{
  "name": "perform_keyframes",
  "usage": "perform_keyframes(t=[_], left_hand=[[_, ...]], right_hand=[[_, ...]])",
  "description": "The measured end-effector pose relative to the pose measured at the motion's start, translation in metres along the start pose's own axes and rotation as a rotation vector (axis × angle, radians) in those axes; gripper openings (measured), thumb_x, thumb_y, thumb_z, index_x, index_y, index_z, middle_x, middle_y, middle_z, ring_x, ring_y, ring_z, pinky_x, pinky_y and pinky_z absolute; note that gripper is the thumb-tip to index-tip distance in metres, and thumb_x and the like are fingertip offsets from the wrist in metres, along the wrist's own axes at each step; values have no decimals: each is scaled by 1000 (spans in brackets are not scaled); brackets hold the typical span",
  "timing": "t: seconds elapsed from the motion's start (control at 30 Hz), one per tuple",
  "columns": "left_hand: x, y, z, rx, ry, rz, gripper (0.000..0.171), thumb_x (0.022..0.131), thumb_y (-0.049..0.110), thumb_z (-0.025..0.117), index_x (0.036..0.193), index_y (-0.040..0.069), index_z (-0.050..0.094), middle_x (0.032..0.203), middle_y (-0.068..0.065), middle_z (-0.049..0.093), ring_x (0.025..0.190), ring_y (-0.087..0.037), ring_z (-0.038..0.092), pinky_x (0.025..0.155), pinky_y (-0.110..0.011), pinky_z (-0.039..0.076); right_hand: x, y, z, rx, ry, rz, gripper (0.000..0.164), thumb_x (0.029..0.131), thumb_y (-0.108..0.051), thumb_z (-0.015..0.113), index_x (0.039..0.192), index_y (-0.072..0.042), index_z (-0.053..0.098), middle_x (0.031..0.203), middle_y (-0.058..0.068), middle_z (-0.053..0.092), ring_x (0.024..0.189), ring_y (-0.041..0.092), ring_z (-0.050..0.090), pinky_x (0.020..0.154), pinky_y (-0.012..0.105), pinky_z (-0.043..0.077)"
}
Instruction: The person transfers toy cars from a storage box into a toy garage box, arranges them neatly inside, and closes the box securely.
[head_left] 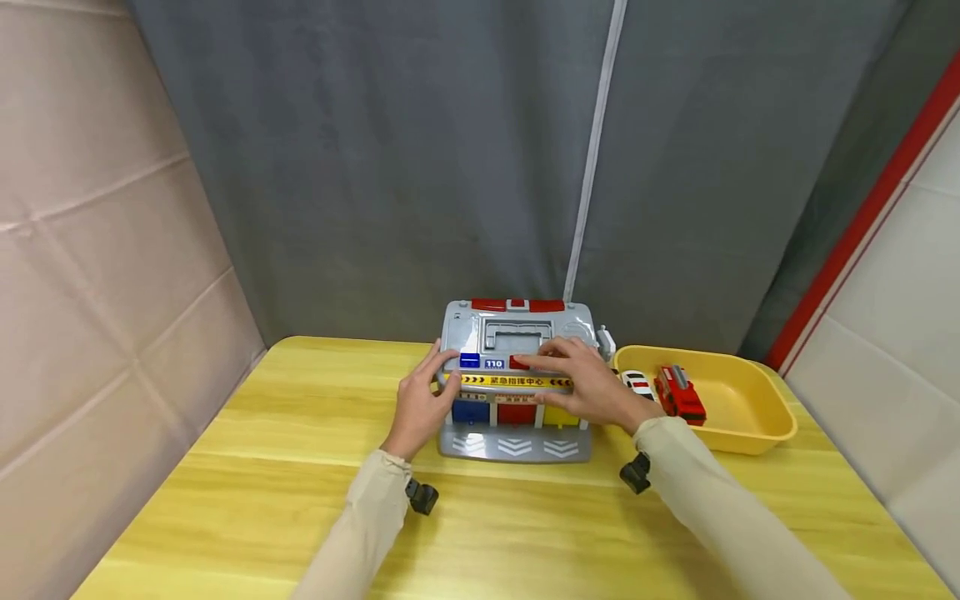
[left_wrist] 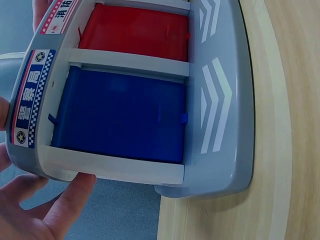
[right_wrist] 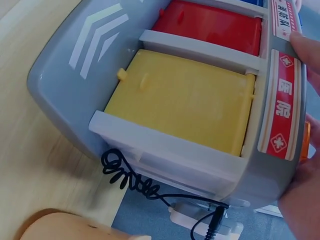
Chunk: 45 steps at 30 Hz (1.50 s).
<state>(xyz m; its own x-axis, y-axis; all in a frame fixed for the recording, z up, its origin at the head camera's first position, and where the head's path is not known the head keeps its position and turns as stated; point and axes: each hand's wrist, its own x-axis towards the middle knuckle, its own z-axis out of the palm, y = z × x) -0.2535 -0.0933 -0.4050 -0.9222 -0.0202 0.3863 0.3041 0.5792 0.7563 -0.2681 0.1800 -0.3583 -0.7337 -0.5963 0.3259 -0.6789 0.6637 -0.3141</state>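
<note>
We see a boxy grey plastic toy garage (head_left: 513, 381) standing upright near the back of the pale yellow wood-grain surface (head_left: 300, 417). Its front holds three shut panels side by side: a blue plastic door (left_wrist: 120, 115) on the left, a red plastic door (left_wrist: 137, 32) in the middle and a yellow plastic door (right_wrist: 182, 97) on the right. White posts divide them, and printed signs run above. On top we find a folded grey carrying handle (head_left: 517, 326), a blue plastic button (head_left: 469, 360) beside a "110" label, and red trim along the rear edge. A yellow lettered strip crosses the upper front.

The doors and the grey ramp (head_left: 515, 447) with white chevrons face us; the long axis runs left to right, roughly along the rear curtain (head_left: 420, 208).

At the left end, the grip of the left hand (head_left: 425, 404) is clamped on the upper corner, thumb and fingers bent around it. The grip of the right hand (head_left: 596, 387) clasps the right part, thumb in front and index finger on top. A black coiled cord (right_wrist: 132, 180) hangs along that end.

Just right, a yellow plastic tray (head_left: 742, 400) holds a white toy car (head_left: 637, 383) and a red toy truck (head_left: 681, 396).
</note>
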Motion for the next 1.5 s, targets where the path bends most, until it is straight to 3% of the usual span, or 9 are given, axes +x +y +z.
perform_keyframes(t=[0.27,0.33,0.43,0.57,0.8,0.93,1.07,1.37,1.5], left_hand=[[0,-1,-5,3,5,10,34,99,28,59,131,20,65,160,-8,41,84,-20,66,72,-29,61],[0,-1,-7,5,6,14,34,99,29,58,131,21,65,160,-9,41,66,-13,58,65,-24,56],[1,-1,-9,2,13,22,34,99,29,59,131,21,66,160,-9,42,57,-11,49,62,-22,52],[1,-4,-8,8,19,26,34,99,30,59,130,21,66,159,-8,42,65,-12,54,66,-23,55],[2,-3,-9,12,31,34,33,99,29,59,129,20,67,159,-10,44,61,-17,56,63,-23,53],[2,-2,-9,14,35,37,32,99,28,59,129,20,67,158,-11,45,79,-22,65,68,-28,59],[2,-3,-9,12,32,35,33,99,29,59,130,21,67,158,-11,44,84,-23,66,70,-28,59],[2,-2,-10,9,31,29,33,99,29,58,130,20,67,159,-9,43,62,-16,54,64,-22,53],[2,-2,-10,13,26,26,33,99,29,58,130,20,66,159,-9,43,66,-18,57,65,-25,55]], right_hand=[[2,-5,0,8,-5,18,58,87,-37,76,142,-36,57,129,4,60,121,27,49,108,57,36],[4,-6,0,2,-4,15,58,88,-37,76,142,-35,56,130,4,60,121,27,49,108,57,36],[5,-6,-1,-10,-6,11,57,89,-37,75,143,-34,57,130,5,59,122,28,49,108,57,36],[5,-7,-1,-6,-8,6,56,89,-35,75,142,-32,57,131,6,59,122,29,50,108,58,36],[8,-7,-1,-5,-18,14,57,88,-34,76,142,-34,57,131,5,59,122,29,50,109,59,35],[9,-7,-2,-5,-27,23,57,88,-35,76,141,-34,58,130,5,59,123,29,49,110,58,35],[8,-8,-2,-12,-21,20,57,88,-35,76,141,-34,58,130,5,59,121,28,49,109,58,36],[8,-10,-1,-11,-3,12,55,89,-33,75,142,-34,58,130,6,59,122,29,49,109,58,35],[8,-10,-1,-11,2,8,55,89,-32,75,141,-34,58,131,6,58,123,29,48,108,58,35]])
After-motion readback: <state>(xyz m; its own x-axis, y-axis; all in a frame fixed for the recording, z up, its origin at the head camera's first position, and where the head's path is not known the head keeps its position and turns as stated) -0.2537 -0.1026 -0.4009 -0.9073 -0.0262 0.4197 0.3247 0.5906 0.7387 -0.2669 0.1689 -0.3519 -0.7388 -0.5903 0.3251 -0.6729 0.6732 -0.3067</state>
